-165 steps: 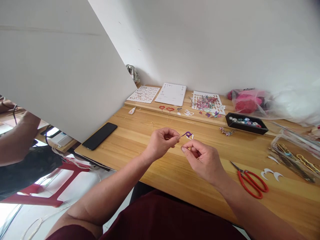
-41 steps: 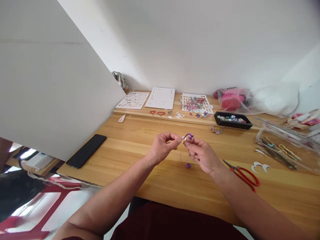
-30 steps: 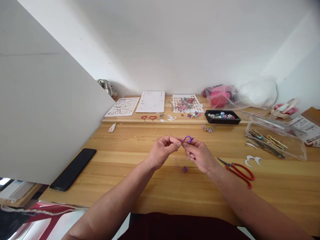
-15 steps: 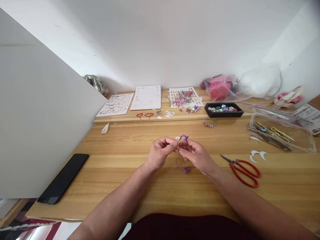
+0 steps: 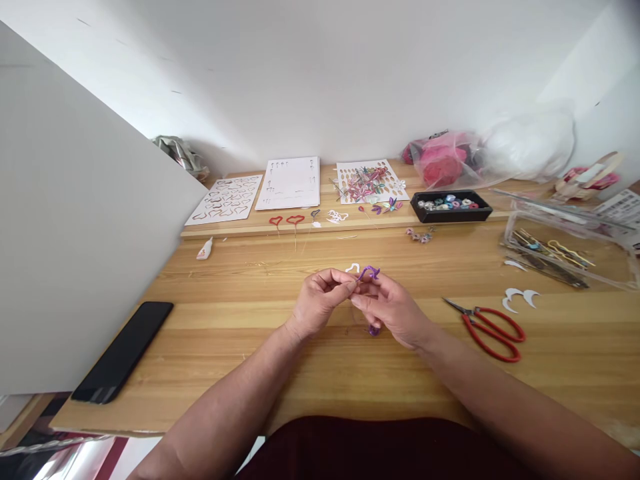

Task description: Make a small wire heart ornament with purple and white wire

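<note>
My left hand (image 5: 325, 301) pinches the lower end of a small curved shape wrapped in purple thread (image 5: 369, 272). My right hand (image 5: 395, 308) meets it at the fingertips, its thumb and fingers closed on the purple thread by the shape's base. The exact grip there is partly hidden by the fingers. Below the right fingers, a small spool of purple thread (image 5: 374, 330) lies on the wooden table, partly covered by the hand. Just beyond my fingertips is a white wavy cutout (image 5: 353, 267). Red-handled scissors (image 5: 493, 330) rest to the right, blades pointing away and left.
A black phone (image 5: 123, 352) lies at left, with a small white glue bottle (image 5: 205, 249) farther back. Red wrapped hearts (image 5: 295, 219) and printed sheets (image 5: 289, 183) line the back ledge. At right are a black tray (image 5: 451, 215), a clear box (image 5: 565, 267) and white crescents (image 5: 531, 298).
My hands stay together on the purple shape, with the right fingers shifted slightly. More of the white cutout shows now, and less of the spool. The whole view has tilted a little.
</note>
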`<state>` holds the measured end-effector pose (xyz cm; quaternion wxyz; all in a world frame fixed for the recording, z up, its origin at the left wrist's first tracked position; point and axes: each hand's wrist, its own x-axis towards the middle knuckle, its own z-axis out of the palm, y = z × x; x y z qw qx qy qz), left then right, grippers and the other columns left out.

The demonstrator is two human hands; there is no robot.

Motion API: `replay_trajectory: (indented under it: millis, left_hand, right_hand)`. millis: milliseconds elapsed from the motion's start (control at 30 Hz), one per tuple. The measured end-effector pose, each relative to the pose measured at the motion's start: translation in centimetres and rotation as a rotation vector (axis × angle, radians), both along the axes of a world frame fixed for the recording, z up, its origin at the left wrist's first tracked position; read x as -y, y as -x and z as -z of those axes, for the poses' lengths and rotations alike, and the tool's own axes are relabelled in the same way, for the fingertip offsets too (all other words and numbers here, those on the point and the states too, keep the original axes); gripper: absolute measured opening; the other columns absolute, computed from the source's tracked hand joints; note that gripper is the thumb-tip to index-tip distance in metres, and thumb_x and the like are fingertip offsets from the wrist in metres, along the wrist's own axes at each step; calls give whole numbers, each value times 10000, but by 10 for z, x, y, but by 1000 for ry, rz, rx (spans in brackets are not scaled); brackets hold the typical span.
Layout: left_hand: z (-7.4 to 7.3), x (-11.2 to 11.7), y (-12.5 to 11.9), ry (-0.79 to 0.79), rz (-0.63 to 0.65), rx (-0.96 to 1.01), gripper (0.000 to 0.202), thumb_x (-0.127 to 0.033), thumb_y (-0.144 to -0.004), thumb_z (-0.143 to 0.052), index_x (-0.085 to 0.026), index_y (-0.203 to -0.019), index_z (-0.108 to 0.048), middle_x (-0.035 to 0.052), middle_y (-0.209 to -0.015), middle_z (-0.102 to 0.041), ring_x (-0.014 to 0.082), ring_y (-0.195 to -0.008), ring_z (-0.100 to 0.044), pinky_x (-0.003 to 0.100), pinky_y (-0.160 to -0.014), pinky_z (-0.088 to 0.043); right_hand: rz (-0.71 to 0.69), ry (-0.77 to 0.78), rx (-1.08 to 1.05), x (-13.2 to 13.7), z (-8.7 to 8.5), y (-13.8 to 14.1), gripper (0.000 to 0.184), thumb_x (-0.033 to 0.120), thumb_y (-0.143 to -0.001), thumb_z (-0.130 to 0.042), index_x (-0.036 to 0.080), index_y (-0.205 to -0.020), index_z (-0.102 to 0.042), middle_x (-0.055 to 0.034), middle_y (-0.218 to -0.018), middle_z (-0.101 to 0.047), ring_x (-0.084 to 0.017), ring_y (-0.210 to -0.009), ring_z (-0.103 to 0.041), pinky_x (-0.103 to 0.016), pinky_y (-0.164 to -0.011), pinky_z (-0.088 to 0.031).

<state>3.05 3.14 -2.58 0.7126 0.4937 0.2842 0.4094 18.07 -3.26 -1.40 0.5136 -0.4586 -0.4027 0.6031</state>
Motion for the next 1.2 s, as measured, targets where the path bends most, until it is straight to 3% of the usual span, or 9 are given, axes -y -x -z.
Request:
replay_trajectory:
  millis: [100, 200, 367, 500, 600, 867, 1000, 1200]
  left_hand:
    - [-3, 1, 0, 58, 1, 23, 231, -323, -711, -838, -140, -743, -701, 28, -772, -704, 134, -769, -638, 288, -785, -500]
    - [-6, 1, 0, 91, 12, 37, 252, -337, -691, -845, -139, -724, -692, 30, -756, -690, 130, -743, -624, 288, -765, -511]
    - [-8, 0, 2, 38, 13, 6, 245, -324, -667, -854, -140, -730, -705, 32, -879, -683, 78, -664, -553, 211, -579, -455]
    - [-8, 2, 3, 1, 97, -87, 268, -353, -694, -835, -135, -766, -696, -15, -662, -606, 53, -520, -463, 204, -490, -379]
    - [-8, 4, 3, -30, 135, -118, 275, -359, -708, -828, -128, -754, -688, -32, -590, -564, 51, -510, -440, 205, -500, -357]
    - [-6, 7, 3, -6, 208, -109, 247, -311, -683, -856, -120, -792, -743, 12, -676, -652, 78, -599, -517, 230, -603, -412]
    - [-6, 8, 3, 18, 238, -102, 266, -310, -671, -865, -129, -842, -770, 23, -675, -673, 94, -592, -547, 243, -602, -433]
    - [-8, 11, 2, 37, 230, -94, 238, -306, -668, -868, -121, -773, -761, 21, -638, -660, 99, -594, -555, 247, -622, -438]
  right_hand:
    - [38, 4, 71, 0, 0, -3, 326, 399, -747, -806, 210, -960, -648, 53, -665, -530, -66, -494, -375, -218, -425, -276]
    - [86, 9, 89, -1, 2, -8, 335, 438, -737, -806, 200, -936, -680, 38, -667, -559, -72, -518, -355, -233, -460, -261]
    - [191, -58, 147, -4, 4, -11, 271, 425, -707, -821, 192, -749, -689, 34, -626, -544, -84, -548, -363, -258, -517, -280]
    - [243, -111, 160, -6, -1, -15, 240, 386, -655, -830, 189, -664, -693, 24, -612, -555, -100, -576, -410, -264, -542, -319]
    - [242, -45, 115, -7, -3, -17, 202, 338, -609, -820, 179, -674, -712, 15, -628, -589, -79, -524, -364, -249, -474, -252]
    - [218, 102, 4, -8, 8, -15, 278, 346, -585, -847, 171, -627, -636, 41, -567, -537, -30, -425, -267, -221, -407, -135]
    - [213, 117, -20, -9, 9, -15, 302, 374, -594, -845, 171, -645, -628, 53, -532, -512, -27, -412, -253, -221, -408, -133]
    - [207, 137, -14, -9, 12, -15, 295, 342, -579, -841, 178, -632, -601, 50, -551, -524, -33, -425, -278, -221, -411, -142]
